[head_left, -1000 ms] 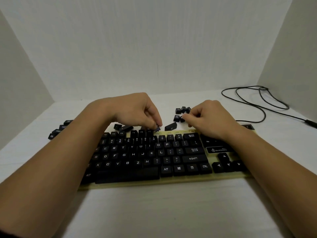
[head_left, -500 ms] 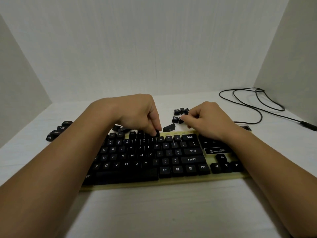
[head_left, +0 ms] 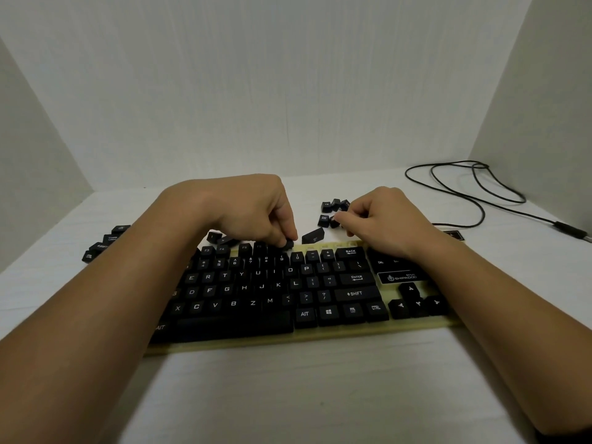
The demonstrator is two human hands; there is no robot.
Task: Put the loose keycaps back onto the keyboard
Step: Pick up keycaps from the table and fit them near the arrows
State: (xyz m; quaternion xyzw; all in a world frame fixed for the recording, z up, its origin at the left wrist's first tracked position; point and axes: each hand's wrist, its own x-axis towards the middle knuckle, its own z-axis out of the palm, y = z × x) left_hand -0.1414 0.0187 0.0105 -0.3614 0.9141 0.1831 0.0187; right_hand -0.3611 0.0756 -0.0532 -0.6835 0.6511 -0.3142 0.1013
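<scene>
The keyboard (head_left: 320, 336) lies nearest on the table (head_left: 288, 395). 1 top-row keycap (head_left: 290, 243) is pinched by the curled left hand (head_left: 253, 213) and is now held lower than 1 second ago. Beyond, 1 further keycap (head_left: 334, 221) is still pinched by the right hand (head_left: 384, 222), beside the loose keycaps (head_left: 334, 205).

Open table (head_left: 304, 395) lies in the lower center, before the keyboard (head_left: 288, 342). Between the left hand (head_left: 253, 209) and the right hand (head_left: 384, 219), the narrow gap holds one wide keycap (head_left: 313, 235). More keycaps (head_left: 105, 241) crowd the middle left, and the cable (head_left: 571, 231) loops at upper right.
</scene>
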